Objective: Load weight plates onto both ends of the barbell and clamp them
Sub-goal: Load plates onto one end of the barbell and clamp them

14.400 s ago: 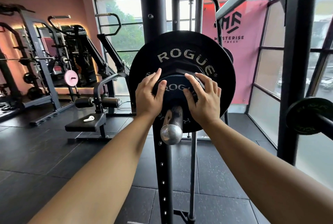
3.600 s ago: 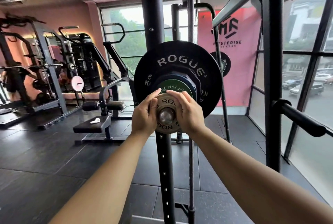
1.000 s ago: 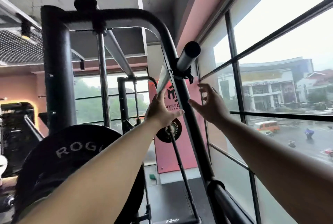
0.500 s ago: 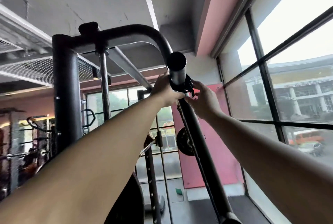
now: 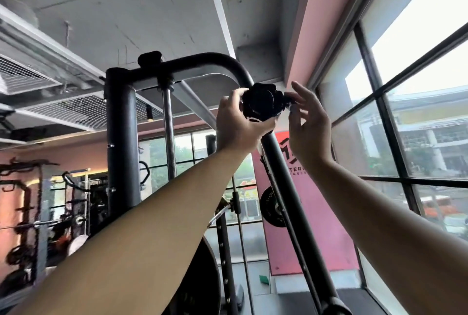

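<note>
Both arms reach up. The left hand [image 5: 238, 127] grips a clamp [image 5: 262, 102]. The right hand [image 5: 310, 132] has its fingers loosely spread.

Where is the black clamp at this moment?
The black clamp is high in the head view, near centre, at the top of the slanted black post; the left hand grips it and the right hand is just to its right.

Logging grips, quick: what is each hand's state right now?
Left hand: holding the black clamp.
Right hand: fingertips at the clamp's side; grip cannot be told.
</note>
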